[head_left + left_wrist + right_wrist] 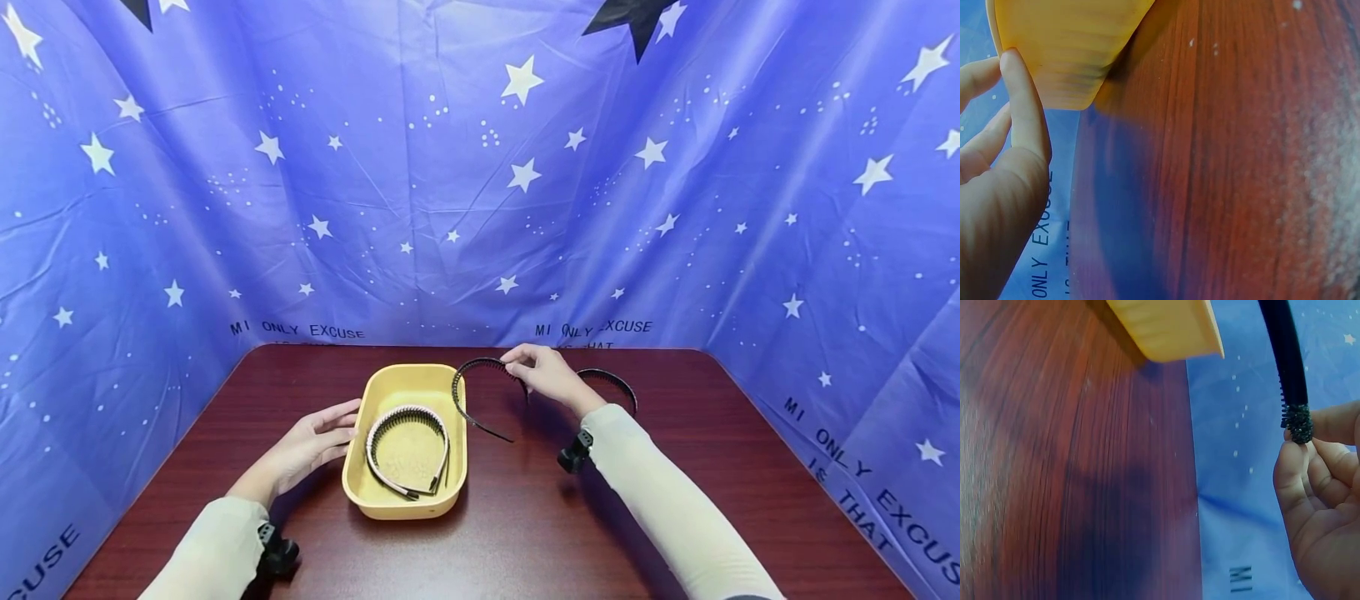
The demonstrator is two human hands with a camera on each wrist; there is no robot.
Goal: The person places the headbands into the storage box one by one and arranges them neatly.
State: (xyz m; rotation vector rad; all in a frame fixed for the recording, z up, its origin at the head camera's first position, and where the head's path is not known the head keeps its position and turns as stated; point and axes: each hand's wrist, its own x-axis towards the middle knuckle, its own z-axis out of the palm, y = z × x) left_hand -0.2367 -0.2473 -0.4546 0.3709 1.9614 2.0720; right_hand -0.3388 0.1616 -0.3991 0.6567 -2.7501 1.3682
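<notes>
My right hand [549, 377] pinches a black headband [463, 398] between thumb and fingertips. It hangs with its curve up, just right of a yellow plastic bin [405, 508], one side overlapping the bin's right rim in the head view. Up close in the right wrist view, the headband [1285, 356] has small teeth inside and a dark glittery patch at the fingertips. Inside the bin lies a pale headband [371, 450] with dark teeth. With fingers extended, my left hand [303, 450] touches the bin's left side; in the left wrist view its fingertips are right at the rim.
Another black headband [611, 379] rests on the dark red wooden table [300, 533] to the right, partly hidden behind my right wrist. A blue star-patterned cloth [420, 208] hangs along the table's back and sides. Black wrist cameras [576, 452] are strapped over both sleeves.
</notes>
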